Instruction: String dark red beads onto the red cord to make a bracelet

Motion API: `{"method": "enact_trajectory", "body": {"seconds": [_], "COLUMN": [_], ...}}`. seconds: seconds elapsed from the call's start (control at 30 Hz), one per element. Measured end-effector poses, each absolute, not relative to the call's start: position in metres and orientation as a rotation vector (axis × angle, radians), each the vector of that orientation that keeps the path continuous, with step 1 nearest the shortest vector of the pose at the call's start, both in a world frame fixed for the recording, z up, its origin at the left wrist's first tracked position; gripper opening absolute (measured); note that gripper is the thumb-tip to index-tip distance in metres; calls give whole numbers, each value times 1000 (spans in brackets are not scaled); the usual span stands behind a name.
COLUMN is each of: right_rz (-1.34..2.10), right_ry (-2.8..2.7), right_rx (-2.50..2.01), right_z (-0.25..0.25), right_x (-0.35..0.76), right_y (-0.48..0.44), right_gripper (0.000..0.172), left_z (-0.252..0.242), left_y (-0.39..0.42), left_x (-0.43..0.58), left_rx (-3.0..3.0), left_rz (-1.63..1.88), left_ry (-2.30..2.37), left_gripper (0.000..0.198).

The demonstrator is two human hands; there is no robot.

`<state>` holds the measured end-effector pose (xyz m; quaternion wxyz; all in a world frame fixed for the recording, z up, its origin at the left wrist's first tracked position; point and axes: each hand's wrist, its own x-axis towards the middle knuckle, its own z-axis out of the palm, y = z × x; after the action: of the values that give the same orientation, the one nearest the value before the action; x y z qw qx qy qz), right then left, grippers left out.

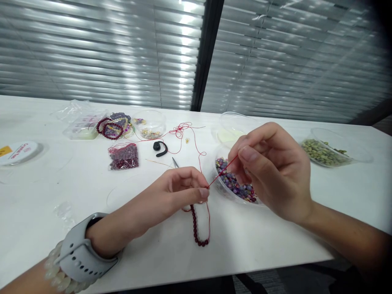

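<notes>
A thin red cord is stretched taut between my two hands. My left hand pinches it between thumb and forefinger. Higher and to the right, my right hand grips the other end in a pinch. Below my left fingers hangs a strand of dark red beads, its lower end curving up into bare red cord. Partly hidden behind my left hand are scissors, only a blade tip and a bit of handle showing. A round tub of mixed purple and red beads stands behind my right hand.
Behind lie a tangle of red cord, a black earpiece and a bag of dark red beads. Finished bracelets and a clear tub stand back left. Green beads sit right, a white spool left.
</notes>
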<state>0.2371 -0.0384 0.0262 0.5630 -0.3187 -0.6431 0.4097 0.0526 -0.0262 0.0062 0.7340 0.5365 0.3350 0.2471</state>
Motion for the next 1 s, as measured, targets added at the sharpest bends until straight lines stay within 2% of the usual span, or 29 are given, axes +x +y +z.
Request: {"method": "enact_trajectory", "body": {"seconds": [0.5,0.7,0.83,1.0], "right_rz": [1040,935,814,600], "right_ry": [-1695,-1773,-2015,-2612], "right_rx": [-834,-1001,-1174,-1528], "right_z": [29,40,55,66], "right_x": [238,244,263,289], "right_y": [-40,-33,-17,-2], "right_gripper": [7,6,1,11], "left_z": [5,3,3,3], "left_y": [-28,-27,-26,-26], "left_x": [54,53,53,54], "left_rx": [1231,1230,1217,1210], "left_rz": [655,706,705,666], "left_ry": [659,754,849,906], "left_gripper": [3,10,14,15]}}
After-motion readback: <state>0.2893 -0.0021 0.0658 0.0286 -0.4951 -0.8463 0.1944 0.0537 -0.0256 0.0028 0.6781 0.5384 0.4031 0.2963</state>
